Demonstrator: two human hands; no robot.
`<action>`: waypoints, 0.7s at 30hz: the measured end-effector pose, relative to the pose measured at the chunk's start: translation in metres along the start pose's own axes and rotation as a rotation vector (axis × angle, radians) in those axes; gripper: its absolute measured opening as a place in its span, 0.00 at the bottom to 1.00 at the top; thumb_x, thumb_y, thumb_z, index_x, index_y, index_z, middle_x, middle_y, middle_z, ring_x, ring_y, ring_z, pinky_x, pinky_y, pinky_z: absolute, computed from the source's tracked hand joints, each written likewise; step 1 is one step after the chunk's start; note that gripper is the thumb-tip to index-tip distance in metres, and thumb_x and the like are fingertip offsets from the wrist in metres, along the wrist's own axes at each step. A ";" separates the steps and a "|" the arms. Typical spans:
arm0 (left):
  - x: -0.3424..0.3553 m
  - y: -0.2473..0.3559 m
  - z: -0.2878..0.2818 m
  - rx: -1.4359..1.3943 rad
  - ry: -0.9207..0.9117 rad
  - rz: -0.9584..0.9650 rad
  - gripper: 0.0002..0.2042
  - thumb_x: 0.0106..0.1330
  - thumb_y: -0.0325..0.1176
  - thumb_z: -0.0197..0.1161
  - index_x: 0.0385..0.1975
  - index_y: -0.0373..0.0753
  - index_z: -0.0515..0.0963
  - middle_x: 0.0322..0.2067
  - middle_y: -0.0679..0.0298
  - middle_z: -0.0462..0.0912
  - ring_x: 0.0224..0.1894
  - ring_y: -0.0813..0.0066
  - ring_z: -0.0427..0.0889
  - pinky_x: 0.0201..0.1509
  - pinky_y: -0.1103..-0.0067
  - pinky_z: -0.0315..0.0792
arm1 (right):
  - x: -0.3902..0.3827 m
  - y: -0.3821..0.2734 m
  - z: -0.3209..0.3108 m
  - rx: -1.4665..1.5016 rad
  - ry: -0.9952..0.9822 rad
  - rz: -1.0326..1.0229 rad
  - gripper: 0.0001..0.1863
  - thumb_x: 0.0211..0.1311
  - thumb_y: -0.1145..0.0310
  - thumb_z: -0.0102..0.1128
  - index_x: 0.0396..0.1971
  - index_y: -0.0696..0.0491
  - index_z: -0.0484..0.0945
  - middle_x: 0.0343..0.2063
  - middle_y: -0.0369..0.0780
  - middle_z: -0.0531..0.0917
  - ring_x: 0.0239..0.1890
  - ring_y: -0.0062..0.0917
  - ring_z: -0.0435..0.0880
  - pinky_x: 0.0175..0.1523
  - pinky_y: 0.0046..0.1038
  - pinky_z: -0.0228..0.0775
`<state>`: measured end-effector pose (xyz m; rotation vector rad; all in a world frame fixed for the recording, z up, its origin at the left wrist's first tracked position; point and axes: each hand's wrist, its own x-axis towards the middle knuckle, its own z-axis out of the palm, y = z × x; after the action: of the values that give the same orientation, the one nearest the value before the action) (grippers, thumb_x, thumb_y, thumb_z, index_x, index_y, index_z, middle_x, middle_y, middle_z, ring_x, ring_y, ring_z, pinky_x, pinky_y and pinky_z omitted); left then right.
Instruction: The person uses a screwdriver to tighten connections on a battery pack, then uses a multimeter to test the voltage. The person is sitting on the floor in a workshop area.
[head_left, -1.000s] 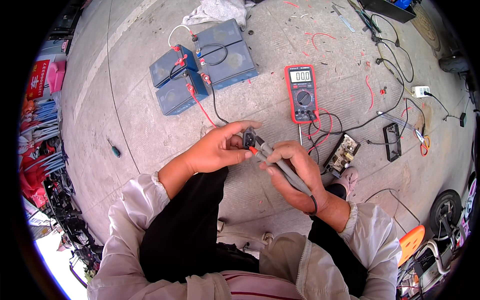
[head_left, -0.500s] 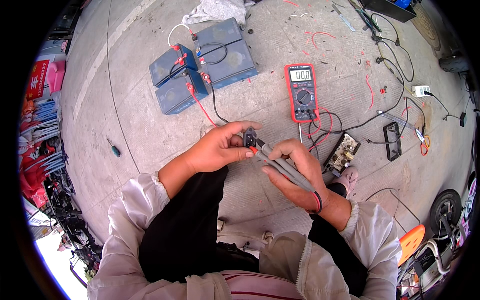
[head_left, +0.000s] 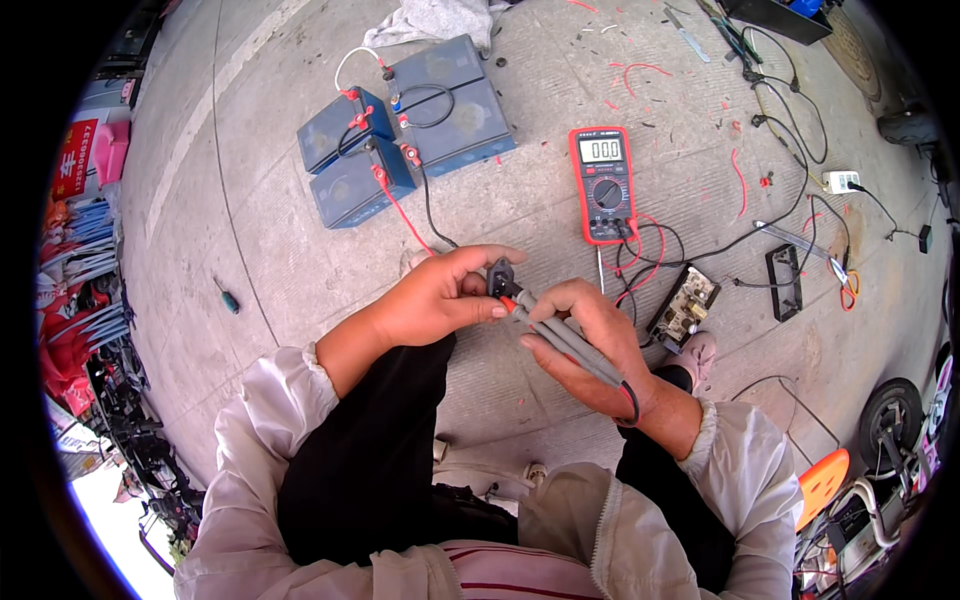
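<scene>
Between its thumb and fingers, my left hand (head_left: 440,293) holds a small black socket connector (head_left: 500,277). Two grey multimeter probes (head_left: 575,343) lie together in my right hand (head_left: 600,345), gripped between thumb and fingers. Their tips meet the connector's face; how deep they reach is hidden. Beyond my right hand a red multimeter (head_left: 604,186) lies on the floor, its screen lit, with red and black leads running from its lower end. Ahead of my left hand stand several dark grey batteries (head_left: 450,110) joined by short cables. A red wire (head_left: 405,212) and a black one run from them toward my left hand.
An open circuit board (head_left: 685,308) lies by my right shoe, near an empty black case (head_left: 784,282) and orange-handled scissors (head_left: 850,290). A white power strip (head_left: 842,183) sits far right. Left on the concrete is a screwdriver (head_left: 229,299). Wire scraps are scattered at the back.
The probes and right fingers have shifted very slightly to the left at the connector. Otherwise the hands, batteries and multimeter stay as they were.
</scene>
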<state>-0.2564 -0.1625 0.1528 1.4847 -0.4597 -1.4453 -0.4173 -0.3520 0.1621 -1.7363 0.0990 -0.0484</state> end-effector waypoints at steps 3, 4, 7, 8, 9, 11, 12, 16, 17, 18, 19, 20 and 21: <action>0.000 -0.001 0.000 0.001 -0.002 0.003 0.29 0.70 0.22 0.64 0.70 0.38 0.64 0.41 0.66 0.85 0.41 0.84 0.80 0.49 0.81 0.76 | 0.001 0.000 0.000 -0.001 -0.007 -0.008 0.17 0.58 0.76 0.71 0.45 0.53 0.74 0.39 0.41 0.78 0.39 0.33 0.82 0.43 0.31 0.75; 0.000 -0.001 0.000 0.003 -0.002 0.000 0.29 0.70 0.22 0.64 0.70 0.38 0.64 0.41 0.66 0.85 0.41 0.84 0.80 0.49 0.81 0.76 | 0.000 0.000 -0.001 -0.006 -0.007 -0.010 0.17 0.58 0.76 0.71 0.45 0.52 0.74 0.39 0.41 0.78 0.39 0.33 0.82 0.43 0.31 0.75; 0.000 -0.001 0.001 -0.021 -0.002 0.003 0.29 0.70 0.22 0.64 0.70 0.38 0.64 0.41 0.66 0.85 0.40 0.84 0.80 0.48 0.81 0.75 | 0.001 -0.001 -0.001 -0.004 -0.021 -0.001 0.16 0.59 0.76 0.70 0.44 0.52 0.74 0.38 0.41 0.78 0.38 0.32 0.82 0.42 0.31 0.75; 0.000 -0.002 0.001 -0.010 -0.003 0.001 0.29 0.70 0.22 0.64 0.70 0.38 0.65 0.40 0.66 0.85 0.40 0.85 0.80 0.48 0.81 0.75 | 0.001 -0.001 -0.002 -0.001 -0.029 0.005 0.16 0.59 0.76 0.70 0.44 0.52 0.74 0.38 0.41 0.78 0.37 0.32 0.82 0.42 0.30 0.75; 0.000 -0.002 0.001 0.001 -0.004 -0.001 0.29 0.70 0.22 0.64 0.70 0.38 0.65 0.40 0.67 0.84 0.40 0.85 0.80 0.48 0.82 0.75 | 0.001 -0.001 -0.002 -0.001 -0.027 -0.001 0.16 0.59 0.76 0.70 0.44 0.52 0.74 0.38 0.41 0.77 0.37 0.32 0.82 0.41 0.30 0.74; 0.000 -0.003 0.000 0.015 -0.005 -0.003 0.28 0.70 0.22 0.64 0.70 0.39 0.65 0.39 0.67 0.84 0.39 0.85 0.79 0.47 0.82 0.75 | 0.002 -0.001 -0.001 0.000 -0.022 -0.015 0.15 0.60 0.76 0.69 0.44 0.52 0.74 0.38 0.41 0.77 0.37 0.31 0.82 0.41 0.30 0.74; 0.000 -0.003 0.001 0.018 -0.006 -0.002 0.28 0.70 0.22 0.64 0.70 0.39 0.65 0.39 0.67 0.84 0.39 0.85 0.79 0.47 0.82 0.75 | 0.002 -0.001 -0.001 -0.008 -0.017 -0.024 0.15 0.60 0.75 0.70 0.43 0.52 0.74 0.37 0.40 0.78 0.35 0.29 0.82 0.40 0.29 0.74; 0.001 -0.003 0.001 0.025 -0.007 -0.002 0.28 0.70 0.23 0.64 0.70 0.39 0.65 0.39 0.67 0.84 0.38 0.85 0.79 0.46 0.82 0.74 | 0.002 0.001 0.000 -0.028 -0.001 -0.055 0.15 0.60 0.75 0.70 0.43 0.53 0.74 0.36 0.39 0.79 0.33 0.24 0.82 0.38 0.27 0.73; 0.001 -0.003 0.001 0.032 -0.006 -0.003 0.28 0.70 0.23 0.64 0.70 0.39 0.65 0.39 0.67 0.84 0.38 0.85 0.79 0.46 0.82 0.74 | 0.002 0.001 0.000 -0.028 0.000 -0.060 0.15 0.60 0.75 0.70 0.43 0.53 0.74 0.36 0.39 0.79 0.33 0.24 0.82 0.38 0.27 0.73; 0.001 -0.003 0.001 0.038 -0.005 -0.005 0.28 0.70 0.23 0.64 0.70 0.39 0.65 0.38 0.67 0.84 0.38 0.85 0.79 0.46 0.82 0.74 | 0.002 0.001 -0.001 -0.020 -0.007 -0.045 0.15 0.60 0.75 0.70 0.43 0.52 0.74 0.36 0.40 0.79 0.34 0.27 0.82 0.39 0.28 0.73; 0.001 -0.003 0.001 0.045 -0.004 -0.006 0.28 0.70 0.23 0.64 0.70 0.39 0.65 0.38 0.67 0.85 0.38 0.85 0.79 0.46 0.82 0.74 | 0.002 0.000 -0.001 -0.012 -0.013 -0.030 0.15 0.60 0.76 0.70 0.43 0.52 0.74 0.36 0.40 0.78 0.35 0.29 0.82 0.40 0.29 0.74; 0.000 -0.003 0.001 0.048 -0.004 -0.007 0.28 0.70 0.23 0.65 0.70 0.39 0.65 0.38 0.67 0.85 0.38 0.85 0.79 0.46 0.82 0.74 | 0.001 -0.001 -0.001 -0.004 -0.021 -0.015 0.15 0.60 0.76 0.69 0.44 0.52 0.74 0.37 0.40 0.77 0.36 0.31 0.82 0.41 0.30 0.74; 0.000 -0.003 0.000 0.050 -0.003 -0.007 0.28 0.70 0.23 0.65 0.70 0.39 0.65 0.38 0.67 0.85 0.38 0.86 0.79 0.46 0.82 0.74 | 0.001 -0.001 -0.001 -0.003 -0.019 -0.016 0.15 0.60 0.76 0.69 0.44 0.52 0.74 0.37 0.40 0.77 0.36 0.31 0.82 0.41 0.30 0.74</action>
<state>-0.2579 -0.1614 0.1499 1.5254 -0.4963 -1.4518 -0.4161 -0.3526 0.1631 -1.7398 0.0714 -0.0434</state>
